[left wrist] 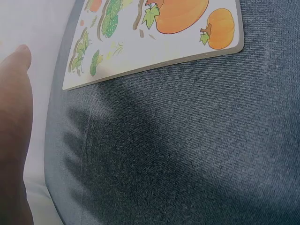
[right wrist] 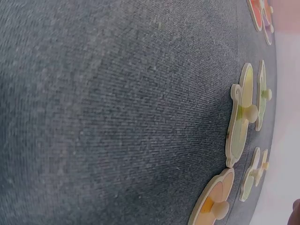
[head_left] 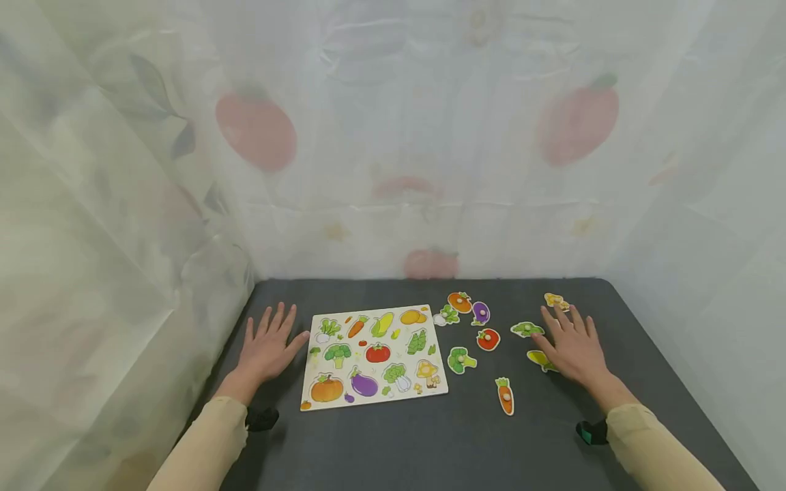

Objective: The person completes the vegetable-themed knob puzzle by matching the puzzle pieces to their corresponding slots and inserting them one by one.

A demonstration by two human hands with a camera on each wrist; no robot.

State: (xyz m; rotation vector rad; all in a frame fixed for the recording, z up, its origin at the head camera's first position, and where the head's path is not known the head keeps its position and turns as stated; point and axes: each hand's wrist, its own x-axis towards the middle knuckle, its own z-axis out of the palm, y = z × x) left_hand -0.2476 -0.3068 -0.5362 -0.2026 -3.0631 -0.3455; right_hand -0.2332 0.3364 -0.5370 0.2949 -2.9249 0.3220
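Observation:
My left hand (head_left: 268,348) is held with straight, spread fingers just left of a white puzzle board (head_left: 399,352) printed with vegetables. In the left wrist view its thumb (left wrist: 16,93) shows at the left, apart from the board, and the hand's shadow falls on the cloth. On the other side my right hand (head_left: 574,348), fingers spread, hovers near a corn piece (head_left: 542,360), a green pea-pod-like piece (head_left: 526,329) and a yellow piece (head_left: 556,301). Neither hand holds anything. Small round knobs stand on the pieces, as on the corn piece (right wrist: 241,117).
Between board and right hand lie knobbed pieces: pumpkin (head_left: 457,303), eggplant (head_left: 481,313), radish-like (head_left: 450,314), tomato (head_left: 488,339), broccoli (head_left: 458,360) and carrot (head_left: 505,397). A dark cloth covers the table (head_left: 368,450). Printed curtains (head_left: 399,136) hang behind and beside it.

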